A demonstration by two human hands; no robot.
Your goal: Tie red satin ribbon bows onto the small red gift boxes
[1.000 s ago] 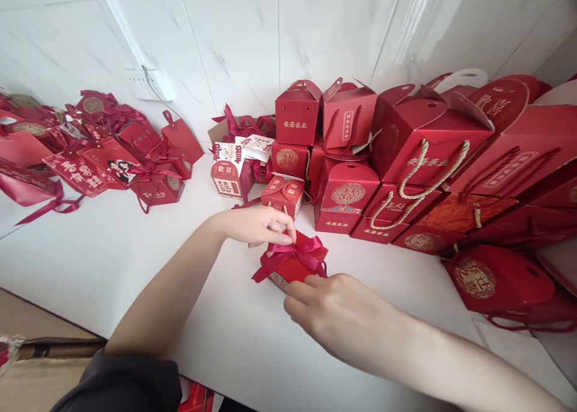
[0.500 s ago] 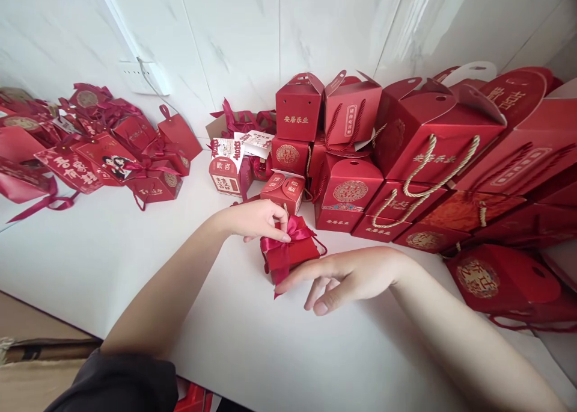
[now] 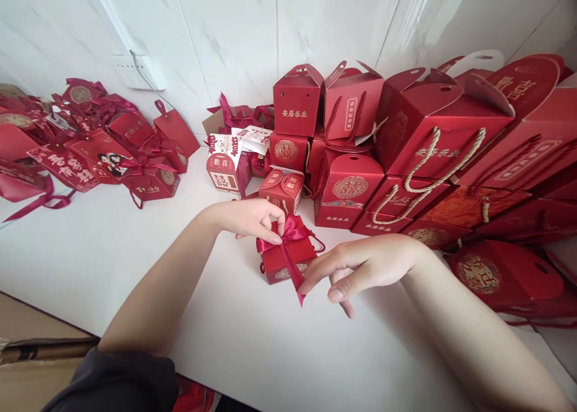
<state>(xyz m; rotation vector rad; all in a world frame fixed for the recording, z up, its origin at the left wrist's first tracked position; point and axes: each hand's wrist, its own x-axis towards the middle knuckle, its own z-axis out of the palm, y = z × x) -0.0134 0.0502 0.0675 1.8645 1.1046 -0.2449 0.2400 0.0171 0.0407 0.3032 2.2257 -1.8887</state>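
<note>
A small red gift box point(image 3: 270, 261) stands on the table, a satin ribbon bow point(image 3: 295, 231) across its top and a round gold pattern on its front. My left hand point(image 3: 255, 219) pinches the bow's knot between thumb and index finger. One pointed ribbon tail point(image 3: 295, 276) hangs over the box's front. Just right of the box is my right hand point(image 3: 369, 264), palm down, its index fingertip against that tail and its other fingers apart. A twisted red cord handle point(image 3: 319, 243) sticks out at the box's right side.
Stacked red gift boxes point(image 3: 349, 186) rise along the right and back. Closer behind sits a small red box point(image 3: 282, 189) beside a white-fronted box point(image 3: 225, 174). Ribboned boxes and tags point(image 3: 99, 150) are heaped at left, below a wall socket point(image 3: 139, 72).
The ribbon tail has swung right, uncovering the gold pattern on the box's front. My right hand has shifted right along with it. My left hand stays at the bow.
</note>
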